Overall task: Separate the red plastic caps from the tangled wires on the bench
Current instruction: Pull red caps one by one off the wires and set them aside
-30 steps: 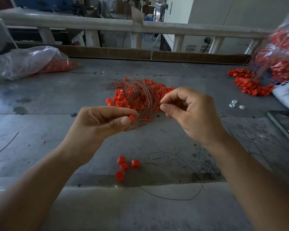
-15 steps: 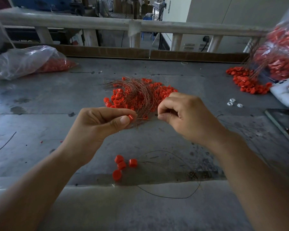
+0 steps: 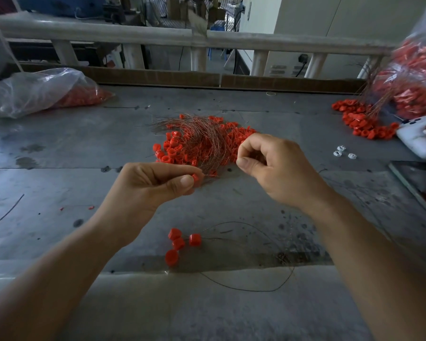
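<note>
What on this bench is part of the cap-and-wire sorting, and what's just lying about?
Job:
left hand pinching a red cap
right hand, fingertips pinched
tangled pile of caps and wires
four caps near the edge
loose wire
left bag and right bag, likely stock

Lying about:
white controller
three small white parts
dark flat panel

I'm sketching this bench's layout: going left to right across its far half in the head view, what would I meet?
From the left: clear plastic bag holding red caps → tangled pile of wires and red caps → loose heap of red caps → bulging bag of red caps at the right edge.
</note>
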A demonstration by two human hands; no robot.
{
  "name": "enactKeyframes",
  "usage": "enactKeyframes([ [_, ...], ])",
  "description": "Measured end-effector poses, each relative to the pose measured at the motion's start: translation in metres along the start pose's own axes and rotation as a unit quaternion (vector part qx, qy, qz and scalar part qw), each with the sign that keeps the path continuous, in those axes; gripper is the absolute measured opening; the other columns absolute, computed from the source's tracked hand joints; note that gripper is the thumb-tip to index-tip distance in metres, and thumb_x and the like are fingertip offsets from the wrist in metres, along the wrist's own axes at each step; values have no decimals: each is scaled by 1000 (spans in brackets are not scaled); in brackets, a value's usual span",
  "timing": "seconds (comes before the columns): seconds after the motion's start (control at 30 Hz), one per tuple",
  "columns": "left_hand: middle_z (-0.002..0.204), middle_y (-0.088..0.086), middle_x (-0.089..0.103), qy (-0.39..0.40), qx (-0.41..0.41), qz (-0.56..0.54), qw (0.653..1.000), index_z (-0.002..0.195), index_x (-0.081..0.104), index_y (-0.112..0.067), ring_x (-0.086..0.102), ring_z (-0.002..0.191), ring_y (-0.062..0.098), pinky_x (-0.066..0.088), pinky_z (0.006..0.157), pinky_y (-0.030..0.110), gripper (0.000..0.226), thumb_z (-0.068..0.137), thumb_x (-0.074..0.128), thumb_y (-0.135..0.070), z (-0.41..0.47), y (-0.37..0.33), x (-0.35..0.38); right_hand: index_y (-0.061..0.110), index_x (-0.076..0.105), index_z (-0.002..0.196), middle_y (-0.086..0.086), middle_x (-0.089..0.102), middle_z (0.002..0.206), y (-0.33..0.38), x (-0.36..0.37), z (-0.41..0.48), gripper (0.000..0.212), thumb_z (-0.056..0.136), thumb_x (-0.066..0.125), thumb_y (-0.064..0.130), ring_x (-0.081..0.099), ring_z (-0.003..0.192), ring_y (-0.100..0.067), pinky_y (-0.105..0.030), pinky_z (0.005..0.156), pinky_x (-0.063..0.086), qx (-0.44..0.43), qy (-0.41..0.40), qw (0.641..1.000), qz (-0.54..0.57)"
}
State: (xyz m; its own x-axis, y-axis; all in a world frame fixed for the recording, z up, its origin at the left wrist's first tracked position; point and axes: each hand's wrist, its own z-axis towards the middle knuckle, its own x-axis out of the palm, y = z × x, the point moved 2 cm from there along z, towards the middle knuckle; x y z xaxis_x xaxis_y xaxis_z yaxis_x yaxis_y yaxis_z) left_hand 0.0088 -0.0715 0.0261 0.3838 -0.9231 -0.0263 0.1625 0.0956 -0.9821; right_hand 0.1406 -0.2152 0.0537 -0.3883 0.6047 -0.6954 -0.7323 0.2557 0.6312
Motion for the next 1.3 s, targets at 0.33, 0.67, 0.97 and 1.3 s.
enactKeyframes([
  [0.33,88,0,74,64,4,30,998,84,75,-22,69,85,11,51,71,14,26,60,67,-27,-3,0,7,20,65,84,18,56,71,15,16,-7,8,83,64,13,54,71,2,-9,63,41,-82,55,994,36],
  [0.67,79,-4,74,5,39,5,999,80,75,-30,70,76,10,52,68,13,30,57,66,-13,-3,-3,6,26,54,73,15,49,60,17,3,-7,15,85,56,16,48,56,2,-7,54,35,-89,-16,991,95],
  [0.97,72,-5,71,-15,57,7,998,74,72,-23,67,67,6,52,60,14,23,53,70,-17,-3,-5,6,28,60,74,11,57,61,20,10,-10,11,82,59,19,52,54,-2,-10,51,40,-96,-4,986,138],
  [1.3,78,-3,73,-8,55,14,998,72,73,-25,67,67,7,52,61,14,24,49,72,-22,-3,-6,6,26,57,71,-3,57,59,21,11,-11,12,82,58,19,49,56,-22,-25,48,40,-94,-2,987,126],
])
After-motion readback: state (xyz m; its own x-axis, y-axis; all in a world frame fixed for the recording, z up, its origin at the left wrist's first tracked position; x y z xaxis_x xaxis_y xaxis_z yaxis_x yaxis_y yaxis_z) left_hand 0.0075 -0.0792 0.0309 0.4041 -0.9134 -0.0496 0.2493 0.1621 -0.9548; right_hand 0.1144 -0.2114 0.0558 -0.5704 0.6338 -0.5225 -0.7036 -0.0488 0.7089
